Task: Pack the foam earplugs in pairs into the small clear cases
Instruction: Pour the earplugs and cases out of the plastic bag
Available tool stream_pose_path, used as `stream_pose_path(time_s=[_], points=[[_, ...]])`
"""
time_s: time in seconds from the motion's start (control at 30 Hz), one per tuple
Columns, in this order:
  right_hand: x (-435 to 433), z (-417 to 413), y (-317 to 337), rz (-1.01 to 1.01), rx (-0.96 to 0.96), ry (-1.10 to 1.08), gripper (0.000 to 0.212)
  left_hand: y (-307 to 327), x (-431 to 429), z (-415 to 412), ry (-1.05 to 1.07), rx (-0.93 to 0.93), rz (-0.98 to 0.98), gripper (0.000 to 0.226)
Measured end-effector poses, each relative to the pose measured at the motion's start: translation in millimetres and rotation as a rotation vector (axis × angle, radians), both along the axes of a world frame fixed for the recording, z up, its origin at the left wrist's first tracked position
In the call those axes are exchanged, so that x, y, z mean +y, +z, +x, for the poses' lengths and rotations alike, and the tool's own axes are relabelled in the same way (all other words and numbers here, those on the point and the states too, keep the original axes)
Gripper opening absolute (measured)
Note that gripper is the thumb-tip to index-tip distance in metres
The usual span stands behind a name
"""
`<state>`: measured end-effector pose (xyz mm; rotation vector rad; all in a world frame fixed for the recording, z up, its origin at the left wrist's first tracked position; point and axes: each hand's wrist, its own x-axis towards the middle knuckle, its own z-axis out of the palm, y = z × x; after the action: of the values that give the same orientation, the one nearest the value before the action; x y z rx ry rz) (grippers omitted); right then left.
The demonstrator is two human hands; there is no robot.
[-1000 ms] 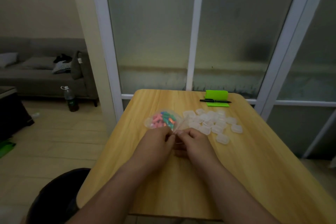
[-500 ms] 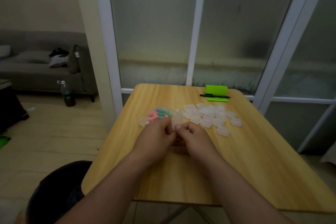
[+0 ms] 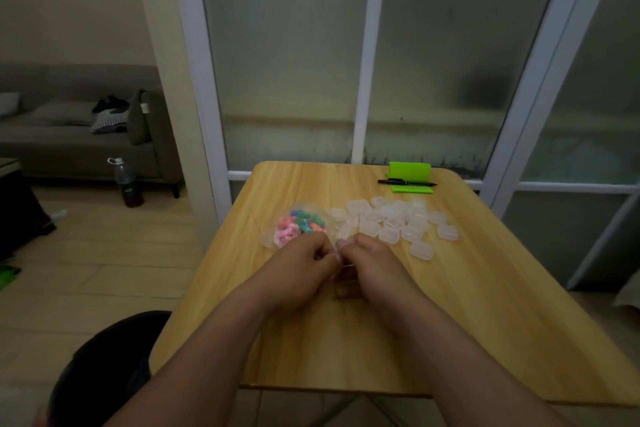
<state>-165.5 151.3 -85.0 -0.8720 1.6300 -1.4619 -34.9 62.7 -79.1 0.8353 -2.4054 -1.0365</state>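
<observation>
A clear plastic bag full of pink, green, blue and orange foam earplugs lies on the wooden table. To its right lies a heap of several small clear cases. My left hand and my right hand meet knuckle to knuckle just in front of the bag. Both have curled fingers pinching the bag's near edge. What lies between the fingertips is mostly hidden.
A green phone stand with a black pen across it sits at the table's far edge, against a white-framed glass partition. A dark round bin stands on the floor at the lower left. A bottle stands by a sofa.
The camera has tilted down a little, so the table sits lower in view. Both hands stay together at the bag's edge, with only small finger movements.
</observation>
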Motion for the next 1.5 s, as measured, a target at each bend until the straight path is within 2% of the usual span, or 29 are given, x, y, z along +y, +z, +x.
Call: stream_pose_path(time_s=[0.13,0.37,0.47,0.57,0.6,0.7,0.77,0.87,0.97,1.03,1.1,1.17,1.2,1.3,1.4,1.43,1.5], points=[[1.6,-1.0,-2.0,-0.014,0.028,0.014,0.024,-0.8,-0.4,1.3,-0.090,-0.073,-0.084,0.026],[2.5,-5.0,-1.8,-0.038,0.021,0.022,0.034,3.9,0.1,-0.9,-0.023,0.094,0.253,0.032],[0.6,-5.1,-2.1,-0.046,0.000,0.006,0.031,5.7,0.8,-4.1,0.042,0.231,0.380,0.027],[1.2,-6.9,1.6,-0.032,-0.075,-0.047,0.029,6.8,-7.8,-5.3,0.172,0.339,0.342,0.023],[2.1,-10.6,1.9,0.011,0.022,-0.081,0.031,6.2,-10.3,-5.4,0.232,0.343,0.246,0.023],[6.3,-28.0,2.3,0.164,0.590,-0.179,0.030,6.2,-12.8,-3.2,0.399,0.284,-0.124,0.025],[9.5,-37.6,6.1,0.224,0.800,-0.222,0.029,10.5,-11.5,-0.3,0.424,0.276,-0.261,0.025],[11.6,-43.8,13.3,0.304,0.948,-0.272,0.029,17.2,-8.3,-0.5,0.404,0.210,-0.377,0.019],[16.4,-41.9,21.9,0.271,0.987,-0.327,0.028,24.4,-1.3,-7.1,0.388,0.185,-0.451,0.019],[21.6,-33.7,29.2,0.156,1.019,-0.400,0.025,29.4,1.4,-12.7,0.384,0.188,-0.468,0.020],[25.9,-19.6,38.2,-0.066,1.081,-0.428,0.022,33.1,4.3,-19.2,0.366,0.205,-0.454,0.019],[25.7,-5.1,43.1,-0.222,1.039,-0.321,0.013,35.6,7.0,-25.9,0.322,0.226,-0.422,0.014],[24.0,-1.6,42.2,-0.206,0.990,-0.259,0.009,36.7,9.3,-28.9,0.293,0.239,-0.405,0.012],[17.7,-13.6,27.8,0.061,0.850,-0.101,0.024,39.7,16.7,-31.7,0.131,0.306,-0.265,0.013],[18.4,-30.1,15.9,0.159,0.694,-0.052,0.030,44.1,16.7,-22.0,-0.044,0.354,0.033,0.029],[18.2,-34.3,13.3,0.163,0.659,-0.061,0.033,42.4,11.0,-18.1,-0.004,0.387,0.110,0.031],[19.2,-37.3,13.3,0.142,0.669,-0.021,0.036,34.3,-11.2,-10.8,0.228,0.450,0.136,0.032]])
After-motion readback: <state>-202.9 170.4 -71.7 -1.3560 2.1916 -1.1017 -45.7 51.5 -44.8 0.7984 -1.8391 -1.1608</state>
